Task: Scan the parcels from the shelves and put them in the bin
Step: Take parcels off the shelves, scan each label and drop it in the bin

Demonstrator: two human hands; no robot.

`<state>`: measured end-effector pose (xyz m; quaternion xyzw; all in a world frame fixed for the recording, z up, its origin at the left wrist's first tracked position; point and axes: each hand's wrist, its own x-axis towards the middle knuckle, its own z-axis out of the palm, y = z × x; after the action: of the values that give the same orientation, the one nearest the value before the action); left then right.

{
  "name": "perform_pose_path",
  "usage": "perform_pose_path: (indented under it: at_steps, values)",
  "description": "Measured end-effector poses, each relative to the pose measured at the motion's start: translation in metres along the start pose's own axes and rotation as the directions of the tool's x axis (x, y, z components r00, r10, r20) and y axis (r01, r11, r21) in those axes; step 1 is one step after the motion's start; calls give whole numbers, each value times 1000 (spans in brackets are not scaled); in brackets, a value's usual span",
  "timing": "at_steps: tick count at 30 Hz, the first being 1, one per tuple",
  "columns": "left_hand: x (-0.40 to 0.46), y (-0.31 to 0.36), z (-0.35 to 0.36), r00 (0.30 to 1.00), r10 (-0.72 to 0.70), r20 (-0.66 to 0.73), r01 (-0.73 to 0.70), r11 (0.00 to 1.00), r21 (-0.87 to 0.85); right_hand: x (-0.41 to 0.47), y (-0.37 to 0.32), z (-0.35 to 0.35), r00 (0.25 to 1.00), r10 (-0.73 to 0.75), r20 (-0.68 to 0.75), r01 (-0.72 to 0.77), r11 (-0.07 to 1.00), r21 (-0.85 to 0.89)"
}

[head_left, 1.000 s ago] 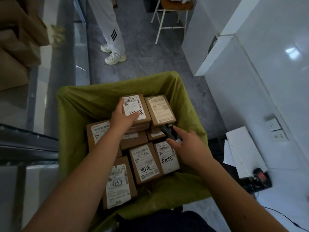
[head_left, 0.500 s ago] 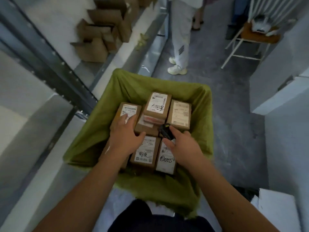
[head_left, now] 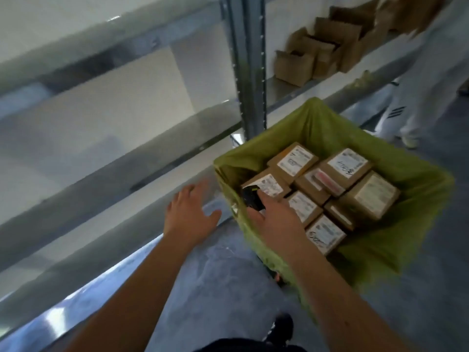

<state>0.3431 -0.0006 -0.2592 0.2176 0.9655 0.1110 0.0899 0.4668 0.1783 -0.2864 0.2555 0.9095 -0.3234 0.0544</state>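
Green liner bag lines the bin (head_left: 396, 252), which sits on the grey floor (head_left: 215, 275) just beside the metal shelves (head_left: 106, 158). Inside: cardboard parcels (head_left: 330, 189), approx 8 visible, packed touching each other, white labels up; most lie w/ long axis running from lower left to upper right of the view, though blur makes an exact count unsure. Right hand (head_left: 275, 219) is over the bin's near-left corner, grip curled round a small black scanner (head_left: 251, 198); scanner's long axis runs roughly up-left, its nose toward the nearest parcel's label; index finger extends onto that label. Left hand (head_left: 190, 214) is outside the bin, to its left, over the floor near the lowest shelf edge; grip open, fingers spread, holding nothing. One upright post (head_left: 250, 67) splits the shelving into 2 bays. Upper right shelf carries brown open cartons (head_left: 317, 49), several, count unclear. 2nd person in white trousers (head_left: 418, 92) stands beyond the bin, at least 1 pale shoe visible.
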Motion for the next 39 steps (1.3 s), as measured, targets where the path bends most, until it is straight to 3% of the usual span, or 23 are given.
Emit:
perform_pose_path:
  at_steps: [6,11,19,24,33,39]
  values:
    - [-78,-114,-31,969,-234,-83,230,972,-51,-11,-107,60,973,-182,142,193,979,-64]
    - [-159,-222,-60,897,-420,-135,409,907,-101,-43,-213,129,891,-385,241,406,913,-40]
    - [-290,-392,-105,797,-577,-177,575,815,-69,-126,-367,243,796,-522,306,542,840,22]
    - [-348,-464,-140,751,-622,-222,616,781,-104,-170,-446,280,728,-625,281,636,769,60]
    - [-401,-535,-215,657,-658,-368,654,740,-155,-209,-562,287,511,-804,303,843,537,2]
    - [-410,-569,-258,606,-659,-446,655,731,-191,-211,-632,288,446,-853,273,888,461,-10]
